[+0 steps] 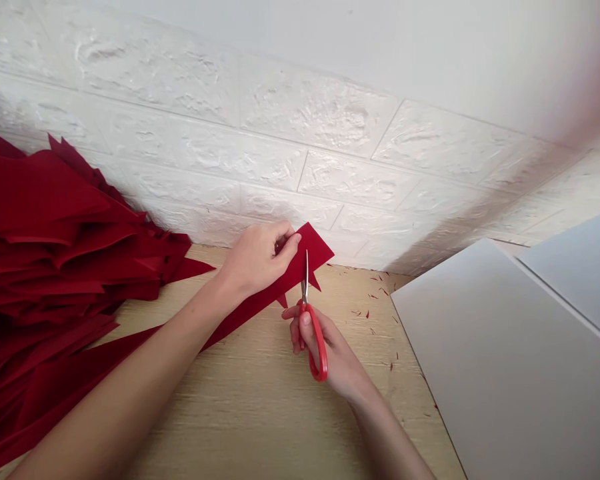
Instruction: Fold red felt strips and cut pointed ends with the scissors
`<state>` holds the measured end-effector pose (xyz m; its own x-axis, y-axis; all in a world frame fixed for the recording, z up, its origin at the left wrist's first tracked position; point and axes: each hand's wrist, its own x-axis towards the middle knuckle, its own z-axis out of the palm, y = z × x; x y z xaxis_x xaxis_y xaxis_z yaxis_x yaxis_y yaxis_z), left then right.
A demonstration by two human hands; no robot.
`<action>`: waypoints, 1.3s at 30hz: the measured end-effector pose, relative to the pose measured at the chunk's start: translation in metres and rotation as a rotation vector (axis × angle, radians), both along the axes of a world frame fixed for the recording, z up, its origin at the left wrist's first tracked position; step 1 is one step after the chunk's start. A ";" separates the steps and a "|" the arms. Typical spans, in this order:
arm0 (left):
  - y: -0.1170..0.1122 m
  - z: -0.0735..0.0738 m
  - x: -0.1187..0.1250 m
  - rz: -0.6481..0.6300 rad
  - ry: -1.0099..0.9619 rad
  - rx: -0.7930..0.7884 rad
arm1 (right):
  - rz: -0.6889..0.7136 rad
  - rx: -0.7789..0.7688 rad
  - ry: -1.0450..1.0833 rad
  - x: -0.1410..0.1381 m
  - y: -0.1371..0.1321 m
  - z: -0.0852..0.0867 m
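Observation:
My left hand (265, 259) pinches the upper edge of a long dark red fabric strip (316, 248) close to its far end. From there the strip runs back under my left forearm toward the lower left. In my right hand (325, 347) is a pair of scissors (318, 343) with red handles, my thumb and fingers around the loops. The metal blades point up and overlap the strip near its end. Small red points of fabric stick out below the strip, beside the blades.
A big heap of red fabric pieces (70, 220) fills the left side, against a white brick-patterned wall (330, 127). Tiny red scraps (367, 313) lie scattered on the pale wooden tabletop (260, 400). A white panel (505, 360) stands at the right.

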<state>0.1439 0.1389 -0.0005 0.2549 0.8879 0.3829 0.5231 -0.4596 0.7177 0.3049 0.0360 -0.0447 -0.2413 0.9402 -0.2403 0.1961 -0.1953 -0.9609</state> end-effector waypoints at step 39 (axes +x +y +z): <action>0.000 -0.006 0.005 0.017 0.098 -0.017 | -0.055 0.031 0.059 -0.003 0.000 -0.026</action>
<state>0.1489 0.1392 -0.0064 0.2748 0.8989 0.3413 0.5990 -0.4377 0.6705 0.3019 0.0358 -0.0706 -0.2019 0.9592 -0.1981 0.1284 -0.1746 -0.9762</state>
